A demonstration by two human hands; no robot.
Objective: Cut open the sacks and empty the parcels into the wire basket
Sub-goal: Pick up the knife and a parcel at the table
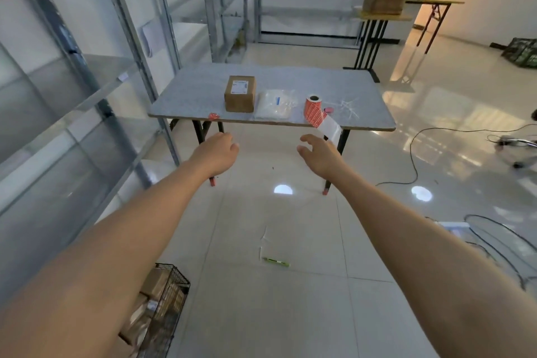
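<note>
Steel shelving flanked a pale tiled floor, with a grey surface point(363, 102) straight ahead. Both arms reached toward it. The left hand point(216, 151) and right hand point(318, 154) were loosely spread, held nothing and were short of its near edge. No sack showed. 1 box point(240, 93) stood on the surface, beyond and slightly right of the left hand, the nearer 1. The basket point(174, 270), with parcels point(157, 285) inside, sat low under the left forearm, well behind both hands.
</note>
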